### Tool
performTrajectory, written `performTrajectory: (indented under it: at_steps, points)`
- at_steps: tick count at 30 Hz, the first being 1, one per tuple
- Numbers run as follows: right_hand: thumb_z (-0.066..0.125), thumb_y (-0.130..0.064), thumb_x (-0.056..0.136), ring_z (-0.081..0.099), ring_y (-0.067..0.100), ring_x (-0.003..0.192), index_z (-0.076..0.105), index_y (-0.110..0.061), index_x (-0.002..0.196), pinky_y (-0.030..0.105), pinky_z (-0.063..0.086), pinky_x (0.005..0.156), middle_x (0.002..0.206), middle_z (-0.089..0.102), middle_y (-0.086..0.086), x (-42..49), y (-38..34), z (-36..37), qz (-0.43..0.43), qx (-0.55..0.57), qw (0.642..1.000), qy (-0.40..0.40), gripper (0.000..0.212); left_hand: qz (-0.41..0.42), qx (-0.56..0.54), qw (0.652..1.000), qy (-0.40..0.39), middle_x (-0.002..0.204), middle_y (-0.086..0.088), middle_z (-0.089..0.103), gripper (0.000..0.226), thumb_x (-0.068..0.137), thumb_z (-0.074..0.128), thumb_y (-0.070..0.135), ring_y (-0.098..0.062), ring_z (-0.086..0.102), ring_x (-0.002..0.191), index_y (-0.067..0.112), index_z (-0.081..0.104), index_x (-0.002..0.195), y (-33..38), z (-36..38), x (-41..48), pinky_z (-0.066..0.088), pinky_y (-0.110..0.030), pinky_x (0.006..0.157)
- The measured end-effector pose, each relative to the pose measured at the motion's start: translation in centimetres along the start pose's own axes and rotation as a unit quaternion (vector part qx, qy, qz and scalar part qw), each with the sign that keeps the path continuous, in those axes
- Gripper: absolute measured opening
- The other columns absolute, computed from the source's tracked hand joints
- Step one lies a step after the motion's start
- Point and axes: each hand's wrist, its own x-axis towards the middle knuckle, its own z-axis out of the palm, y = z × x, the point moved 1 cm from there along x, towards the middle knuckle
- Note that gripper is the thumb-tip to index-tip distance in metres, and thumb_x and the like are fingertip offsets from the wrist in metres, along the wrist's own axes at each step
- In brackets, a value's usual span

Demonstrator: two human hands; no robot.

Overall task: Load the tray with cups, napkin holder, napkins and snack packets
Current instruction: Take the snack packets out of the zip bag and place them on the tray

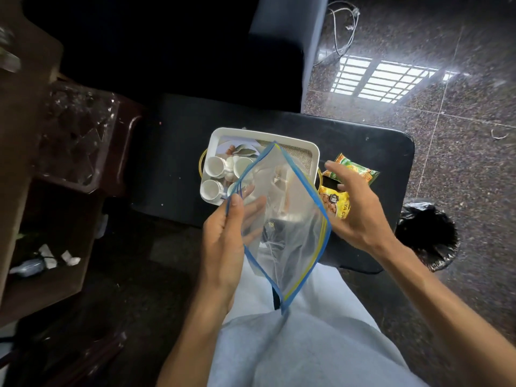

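A white tray [315, 150] sits on a black low table [178, 152]. Several white cups [213, 166] stand in its left half, with a patterned plate behind them. A woven mat lies in its right half. My left hand [226, 236] is shut on the edge of a clear zip bag [290, 224] with a blue and yellow seal, held over the tray's near side. My right hand [354, 208] hovers open to the right of the bag, above two snack packets: a green one [360, 170] and a yellow one [336, 203] on the table.
A dark sofa [279, 51] stands behind the table. A bin lined with a black bag [427, 233] sits on the granite floor at the right. A brown wooden shelf [33, 169] with clutter stands at the left. My legs in light trousers fill the bottom.
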Motion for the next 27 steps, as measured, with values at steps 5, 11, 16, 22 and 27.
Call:
performTrajectory:
  at_steps: [5, 11, 16, 22, 27]
  points:
    - [0.086, -0.043, 0.069, 0.028, 0.017, 0.149, 0.021, -0.024, 0.154, 0.039, 0.033, 0.118, 0.161, 0.028, 0.001, -0.3, -4.4, 1.7, -0.046, 0.074, 0.995, -0.039, 0.109, -0.003, 0.002, 0.999, -0.034, 0.116, -0.004, 0.078, 0.029, 0.108, 0.04, 0.033, -0.011, 0.073, 0.111, 0.028, 0.067, 0.118, 0.1, 0.3, 1.1, 0.057, -0.024, 0.097]
    - [0.089, -0.036, 0.07, 0.039, 0.012, 0.143, 0.027, -0.017, 0.152, 0.029, 0.039, 0.114, 0.156, 0.035, -0.007, 1.2, -6.6, 5.1, -0.027, 0.095, 0.995, -0.01, 0.105, -0.028, 0.002, 0.993, -0.115, 0.12, -0.003, 0.077, 0.032, 0.107, 0.044, 0.033, -0.018, 0.071, 0.117, 0.022, 0.071, 0.121, 0.3, 0.2, 3.2, 0.05, -0.046, 0.11]
    - [0.083, -0.009, 0.077, 0.058, -0.001, 0.117, 0.05, -0.022, 0.138, 0.006, 0.043, 0.095, 0.128, 0.055, -0.017, 2.6, -8.4, 6.4, 0.02, 0.05, 0.995, 0.086, 0.07, 0.031, 0.063, 0.983, -0.168, 0.115, -0.003, 0.076, 0.034, 0.1, 0.045, 0.049, -0.019, 0.071, 0.112, 0.03, 0.071, 0.113, 1.3, -0.8, 5.2, 0.056, -0.036, 0.101]
    - [0.07, 0.004, 0.086, 0.066, 0.003, 0.087, 0.063, -0.022, 0.116, 0.027, 0.057, 0.073, 0.103, 0.068, -0.02, 4.4, -9.2, 6.7, 0.089, 0.13, 0.928, 0.338, 0.04, 0.167, 0.094, 0.981, 0.021, 0.137, 0.022, 0.059, 0.037, 0.095, 0.055, 0.046, 0.001, 0.056, 0.13, 0.039, 0.06, 0.13, -0.6, -5.1, 6.2, 0.05, -0.012, 0.095]
    - [0.063, -0.014, 0.097, 0.066, 0.014, 0.085, 0.064, -0.021, 0.116, 0.035, 0.056, 0.076, 0.096, 0.072, -0.008, 5.3, -11.8, 8.8, 0.21, 0.339, 0.822, 0.407, 0.021, -0.059, -0.045, 0.991, -0.115, 0.148, 0.031, 0.048, 0.076, 0.082, 0.063, 0.057, -0.004, 0.049, 0.141, 0.055, 0.031, 0.152, -3.8, -6.2, 8.7, 0.046, -0.041, 0.112]
